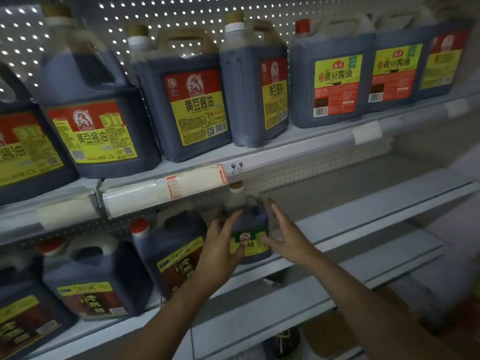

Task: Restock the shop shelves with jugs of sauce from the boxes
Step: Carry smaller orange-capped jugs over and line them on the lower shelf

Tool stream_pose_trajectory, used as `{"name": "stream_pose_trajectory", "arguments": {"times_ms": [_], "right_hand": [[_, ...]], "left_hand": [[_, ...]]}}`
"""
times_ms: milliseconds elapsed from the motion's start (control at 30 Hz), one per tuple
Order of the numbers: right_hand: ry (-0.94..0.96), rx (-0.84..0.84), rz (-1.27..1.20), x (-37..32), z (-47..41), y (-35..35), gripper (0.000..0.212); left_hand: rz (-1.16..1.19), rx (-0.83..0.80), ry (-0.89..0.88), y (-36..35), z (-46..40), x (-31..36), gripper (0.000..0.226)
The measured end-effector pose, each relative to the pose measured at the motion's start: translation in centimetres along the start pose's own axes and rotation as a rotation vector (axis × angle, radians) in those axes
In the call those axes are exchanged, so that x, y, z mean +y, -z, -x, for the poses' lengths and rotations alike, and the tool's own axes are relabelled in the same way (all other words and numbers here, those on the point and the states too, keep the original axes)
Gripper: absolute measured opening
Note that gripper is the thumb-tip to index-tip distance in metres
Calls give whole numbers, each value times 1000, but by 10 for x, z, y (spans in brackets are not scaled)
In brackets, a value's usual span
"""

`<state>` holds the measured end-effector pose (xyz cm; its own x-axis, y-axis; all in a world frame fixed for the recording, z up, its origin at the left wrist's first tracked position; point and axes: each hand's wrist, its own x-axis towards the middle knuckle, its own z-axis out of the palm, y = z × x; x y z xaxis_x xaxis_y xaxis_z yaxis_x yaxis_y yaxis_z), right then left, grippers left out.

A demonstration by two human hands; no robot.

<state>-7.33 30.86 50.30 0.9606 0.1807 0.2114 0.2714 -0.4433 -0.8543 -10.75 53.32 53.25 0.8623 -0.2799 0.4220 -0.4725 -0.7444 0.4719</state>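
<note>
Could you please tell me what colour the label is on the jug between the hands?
Green with yellow below, on the jug; the head view shows it.

A small dark plastic jug with a green and yellow label (249,229) stands upright at the front of the white metal middle shelf (363,216). The left hand (220,245) rests against its left side, fingers straight, thumb across the label. The right hand (285,235) is spread open just beside its right side. Left of it stands a red-capped dark jug with a brown label (168,245). Above, the white upper shelf (298,141) carries large dark sauce jugs with red and yellow labels (187,100).
</note>
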Motion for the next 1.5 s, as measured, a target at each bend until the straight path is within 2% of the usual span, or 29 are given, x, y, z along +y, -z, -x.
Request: {"name": "stream_pose_trajectory", "arguments": {"times_ms": [100, 200, 333, 433, 533, 633, 700, 800, 900, 967, 1133, 1200, 1400, 1500], "right_hand": [[-123, 103, 34, 11, 64, 22, 85], [-211, 197, 67, 27, 156, 49, 73], [-375, 458, 19, 45, 312, 73, 57], [-577, 597, 59, 63, 444, 80, 54], [-791, 729, 87, 81, 574, 75, 58], [-978, 902, 47, 92, 687, 46, 49], [-1109, 1030, 15, 102, 748, 9, 52], [-1312, 1194, -126, 126, 809, -61, 41], [-1472, 1232, -226, 166, 836, -140, 34], [-1575, 1256, -282, 197, 842, -188, 50], [-1711, 1457, -423, 282, 845, -269, 86], [-1724, 1532, -452, 316, 848, -297, 94], [-1754, 1700, -453, 395, 852, -363, 109], [-1696, 1820, -434, 425, 845, -382, 114]], "left_hand": [[-2, -79, -105, -12, 22, 37, 78], [117, -207, -167, -42, 46, 91, 73], [249, -510, -353, -108, 94, 186, 61], [281, -791, -494, -173, 143, 265, 64], [193, -985, -699, -236, 208, 339, 62], [158, -1221, -796, -299, 281, 391, 64], [120, -1319, -868, -342, 332, 409, 66], [82, -1487, -933, -403, 404, 416, 65], [-4, -1647, -1056, -466, 465, 396, 65], [-78, -1719, -1134, -509, 499, 373, 67], [-251, -1797, -1370, -603, 577, 321, 83], [-283, -1844, -1461, -635, 608, 308, 89], [-187, -1950, -1604, -709, 684, 274, 96], [-106, -1935, -1689, -728, 703, 267, 100]]}}
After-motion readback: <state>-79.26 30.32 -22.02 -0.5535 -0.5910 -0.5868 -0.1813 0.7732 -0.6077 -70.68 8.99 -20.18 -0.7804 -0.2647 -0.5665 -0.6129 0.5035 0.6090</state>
